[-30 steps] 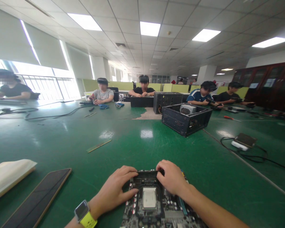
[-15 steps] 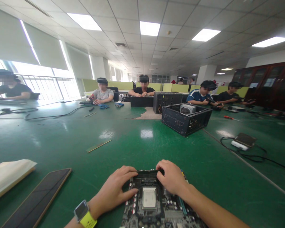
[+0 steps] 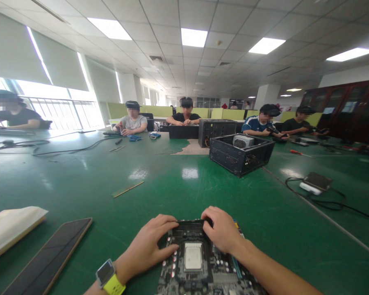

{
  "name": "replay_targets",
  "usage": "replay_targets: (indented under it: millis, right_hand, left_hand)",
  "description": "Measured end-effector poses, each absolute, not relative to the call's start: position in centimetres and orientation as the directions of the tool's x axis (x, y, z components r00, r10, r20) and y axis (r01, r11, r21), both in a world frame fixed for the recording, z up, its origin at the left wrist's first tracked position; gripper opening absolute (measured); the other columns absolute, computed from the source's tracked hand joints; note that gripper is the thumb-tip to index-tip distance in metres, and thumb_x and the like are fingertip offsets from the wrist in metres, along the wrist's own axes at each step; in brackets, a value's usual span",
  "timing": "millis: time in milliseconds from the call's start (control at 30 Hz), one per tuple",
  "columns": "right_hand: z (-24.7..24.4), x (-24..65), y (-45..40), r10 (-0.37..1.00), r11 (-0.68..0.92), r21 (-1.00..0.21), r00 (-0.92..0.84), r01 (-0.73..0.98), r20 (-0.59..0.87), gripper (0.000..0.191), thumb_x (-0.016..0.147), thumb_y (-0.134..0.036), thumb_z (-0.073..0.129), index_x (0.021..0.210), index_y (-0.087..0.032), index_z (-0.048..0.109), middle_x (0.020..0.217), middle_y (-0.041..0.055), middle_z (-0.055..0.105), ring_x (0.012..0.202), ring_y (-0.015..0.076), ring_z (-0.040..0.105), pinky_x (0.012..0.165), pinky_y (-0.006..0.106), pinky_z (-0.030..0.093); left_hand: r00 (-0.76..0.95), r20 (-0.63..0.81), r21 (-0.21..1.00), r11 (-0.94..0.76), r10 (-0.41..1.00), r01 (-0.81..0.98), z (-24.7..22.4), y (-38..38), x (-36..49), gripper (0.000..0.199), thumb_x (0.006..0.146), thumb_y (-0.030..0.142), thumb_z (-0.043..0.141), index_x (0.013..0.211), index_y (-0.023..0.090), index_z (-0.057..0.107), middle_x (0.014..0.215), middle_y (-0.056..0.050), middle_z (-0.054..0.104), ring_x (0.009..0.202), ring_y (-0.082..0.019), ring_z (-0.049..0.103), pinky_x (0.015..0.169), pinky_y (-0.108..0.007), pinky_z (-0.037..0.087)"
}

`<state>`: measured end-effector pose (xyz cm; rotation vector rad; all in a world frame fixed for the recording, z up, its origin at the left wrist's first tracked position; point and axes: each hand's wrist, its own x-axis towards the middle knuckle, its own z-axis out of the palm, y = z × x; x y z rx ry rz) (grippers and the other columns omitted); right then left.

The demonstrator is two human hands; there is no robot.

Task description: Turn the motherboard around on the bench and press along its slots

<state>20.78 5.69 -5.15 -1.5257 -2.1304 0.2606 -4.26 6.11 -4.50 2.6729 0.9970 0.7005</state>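
Observation:
A motherboard (image 3: 215,278) lies flat on the green table at the bottom centre, with a silver processor (image 3: 193,257) in its socket. Black memory slots (image 3: 189,226) run along its far edge. My left hand (image 3: 155,241) rests at the far left corner, fingers stretched to the end of the slots and thumb apart above the board. At the slots' right end, my right hand (image 3: 219,227) is curled over the far edge, its thumb bent inward. Its fingertips are partly hidden. Beyond the board lies a green memory stick (image 3: 128,189).
To the left are a dark phone-like slab (image 3: 49,258) and a pale packet (image 3: 12,229). Ahead stands an open computer case (image 3: 227,157) with a power supply (image 3: 242,141). A cabled box (image 3: 317,181) and a screwdriver (image 3: 299,153) lie right. Several people sit across the table.

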Motion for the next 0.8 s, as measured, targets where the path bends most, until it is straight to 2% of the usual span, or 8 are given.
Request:
replay_targets:
  millis: [500, 700, 800]
  right_hand:
    - [-5.6, 20.8, 5.8, 0.935, 0.338, -0.447, -0.239, 0.829, 0.263, 0.014, 0.077, -0.016, 0.048, 0.081, -0.02, 0.06, 0.085, 0.0012, 0.062, 0.083, 0.0157, 0.052, 0.075, 0.026, 0.034]
    - [-4.1, 20.7, 5.4, 0.934, 0.333, -0.4, -0.241, 0.854, 0.262, 0.018, 0.078, -0.018, 0.051, 0.092, -0.021, 0.063, 0.093, 0.003, 0.063, 0.091, 0.0184, 0.052, 0.081, 0.029, 0.035]
    - [-2.4, 19.5, 3.4, 0.908, 0.403, -0.401, -0.306, 0.822, 0.285, 0.017, 0.083, -0.023, 0.051, 0.096, -0.022, 0.063, 0.097, 0.0032, 0.064, 0.095, 0.0194, 0.052, 0.085, 0.031, 0.036]
  left_hand:
    - [0.66, 0.324, 0.354, -0.734, 0.678, 0.58, -4.5, 6.1, -4.3, 0.036, 0.082, 0.034, 0.064, 0.116, 0.023, 0.06, 0.119, -0.007, 0.059, 0.106, -0.024, 0.057, 0.093, -0.038, 0.048]
    - [0.661, 0.331, 0.358, -0.738, 0.673, 0.572, -4.5, 6.2, -4.3, 0.035, 0.082, 0.034, 0.064, 0.116, 0.024, 0.06, 0.12, -0.007, 0.058, 0.107, -0.025, 0.056, 0.094, -0.039, 0.048]
    - [0.66, 0.334, 0.358, -0.738, 0.673, 0.572, -4.7, 6.2, -4.3, 0.035, 0.081, 0.034, 0.065, 0.115, 0.024, 0.06, 0.12, -0.008, 0.058, 0.107, -0.025, 0.056, 0.094, -0.039, 0.048]
